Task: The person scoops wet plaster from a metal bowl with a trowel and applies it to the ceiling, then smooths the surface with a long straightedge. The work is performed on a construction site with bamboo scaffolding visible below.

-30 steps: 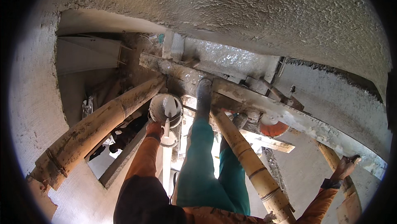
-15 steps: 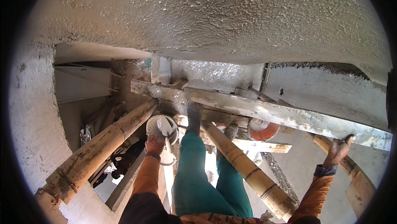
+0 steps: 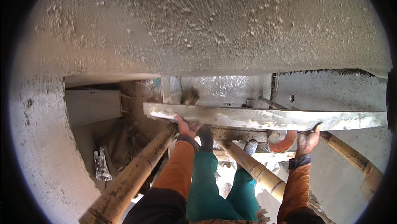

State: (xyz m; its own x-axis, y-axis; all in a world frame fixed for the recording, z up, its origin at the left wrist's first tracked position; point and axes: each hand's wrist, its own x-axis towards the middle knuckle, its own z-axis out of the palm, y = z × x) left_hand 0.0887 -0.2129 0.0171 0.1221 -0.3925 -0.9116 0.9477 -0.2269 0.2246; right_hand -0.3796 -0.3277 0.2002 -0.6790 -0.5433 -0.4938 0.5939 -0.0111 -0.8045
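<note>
A long, flat metal straightedge [image 3: 248, 118], smeared with pale plaster, lies crosswise in front of me, nearly level from side to side. My left hand [image 3: 188, 129] is closed on its lower edge near the left end, thumb up against the face. Further right, my right hand [image 3: 307, 142] grips the same edge from below, its thumb also over the face. Both arms reach forward in orange and dark sleeves. Beyond the straightedge rises a rough, freshly plastered wall [image 3: 198, 29].
Bamboo poles slant past my legs, one at left [image 3: 132, 174], one between my legs [image 3: 258, 170] and one at right [image 3: 347, 149]. An orange-red basin [image 3: 282, 142] sits below the straightedge. An opening with a pale board [image 3: 94, 107] lies at left.
My left hand has moved from the bucket up to the straightedge and taken hold of it. The straightedge has swung from a slant to nearly level; my right hand has shifted left. The view has tilted upward.
</note>
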